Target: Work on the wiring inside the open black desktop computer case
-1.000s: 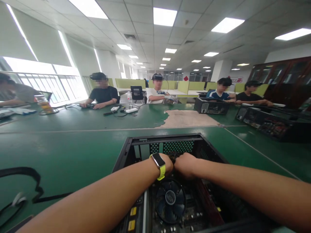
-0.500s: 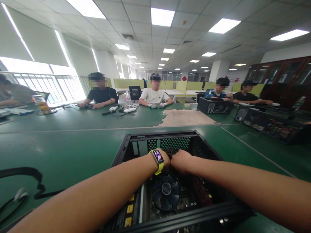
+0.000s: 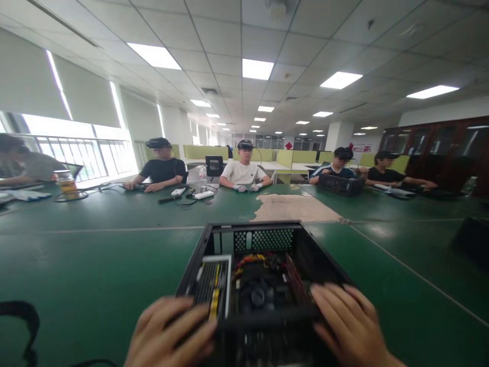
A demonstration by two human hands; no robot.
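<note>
Left hand (image 3: 171,331), right hand (image 3: 347,321): moved — from the far-end wiring (red-yellow, now uncovered) (image 3: 250,260) to the near corners; interior work apparently paused. Fingers extended, slightly spread; grip blurred, cannot tell. Computer case (image 3: 267,322): on green table (image 3: 95,285) — black, open-topped, dark fan (image 3: 257,297) inside.

Both hands are no longer working deep at the far end of the computer case (image 3: 267,317); the left hand (image 3: 168,331) is now spreading blurred over its near left corner, and the right hand (image 3: 347,321) is lying over its near right corner. With the forearms drawn back, the red and yellow cables (image 3: 255,259) are showing beyond the fan (image 3: 257,296). On the table's right side, the long open chassis is no longer standing, and a dark blurred shape (image 3: 471,242) is appearing at the view's edge.
</note>
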